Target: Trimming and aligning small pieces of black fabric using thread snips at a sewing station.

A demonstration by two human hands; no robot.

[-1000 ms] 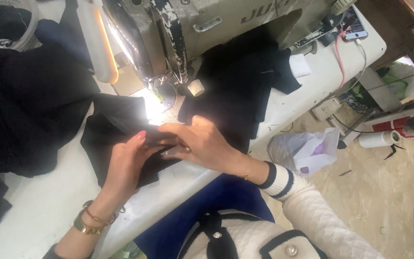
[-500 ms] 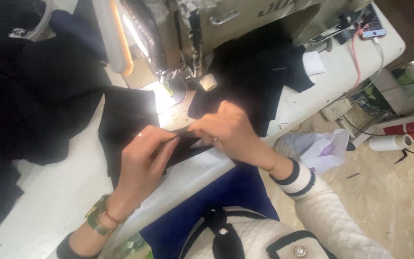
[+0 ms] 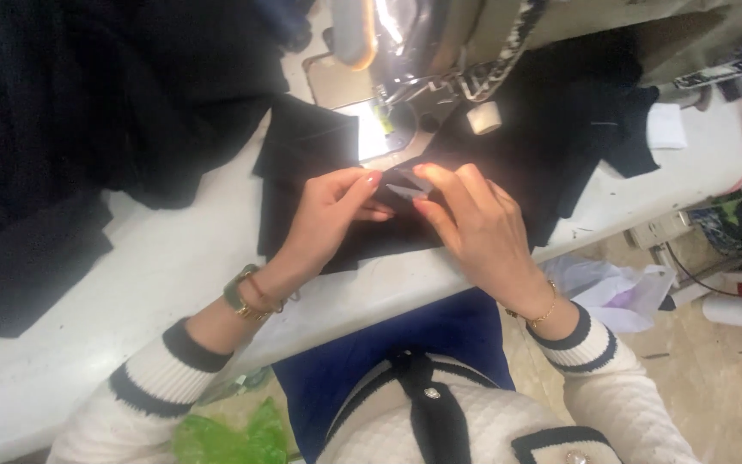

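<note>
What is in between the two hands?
In the head view, a small folded piece of black fabric lies between the left hand and the right hand. Both hands pinch it with their fingertips, just in front of the sewing machine.

Left hand (image 3: 330, 210) and right hand (image 3: 474, 219) meet at centre, fingertips nearly touching, both pinched closed. Left forearm comes in from lower left, right from lower right. Wrists bare, cream knit cuffs pushed back.
</note>
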